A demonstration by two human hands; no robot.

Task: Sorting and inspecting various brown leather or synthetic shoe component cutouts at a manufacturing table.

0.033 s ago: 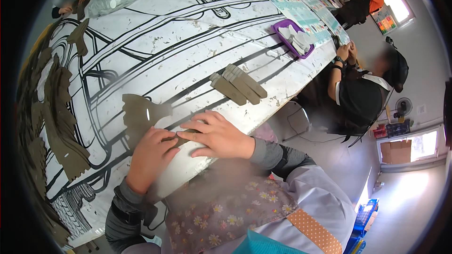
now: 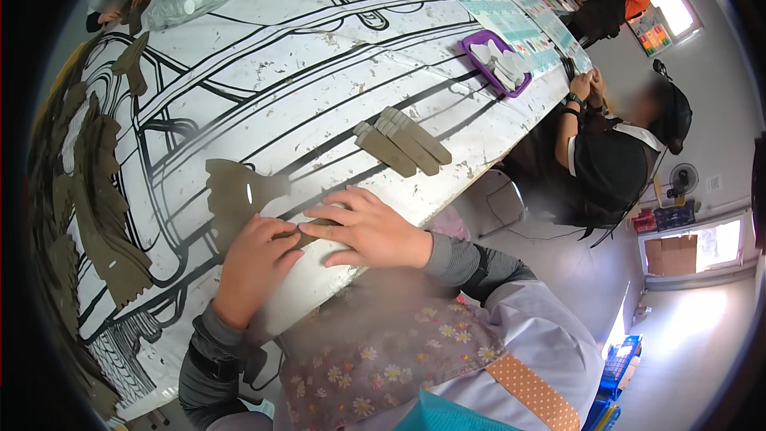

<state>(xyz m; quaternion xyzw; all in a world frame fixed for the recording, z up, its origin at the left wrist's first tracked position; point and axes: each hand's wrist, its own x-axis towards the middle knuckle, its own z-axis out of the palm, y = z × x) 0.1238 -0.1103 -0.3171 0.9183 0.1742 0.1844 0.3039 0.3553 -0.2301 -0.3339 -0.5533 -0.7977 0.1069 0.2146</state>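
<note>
Fingers of the left hand (image 2: 259,267) are curling half open, tips meeting a small olive-brown strip (image 2: 307,240); the right hand (image 2: 375,231) is spreading loosely over it from three o'clock, fingers apart. The strip is lying between the two sets of fingertips, near the close edge of the table (image 2: 311,278), and is mostly hiding beneath them, so how firmly either hand is gripping it I cannot tell.

Handling it well, I judge, is calling for light, even fingertip pressure: one hand anchoring, the other smoothing, with the edges lining up and nothing creasing underneath.

At ten o'clock from the hands, a flared olive-brown piece (image 2: 233,191) is lying flat, its near end reaching the left fingers. Toward half past one, overlapping finger-shaped pieces (image 2: 403,144) are resting apart from both hands; beyond them a purple tray (image 2: 523,94) is holding pale pieces (image 2: 499,62). Toward half past nine, a ragged-edged pile (image 2: 100,199) is spreading along the table.
</note>
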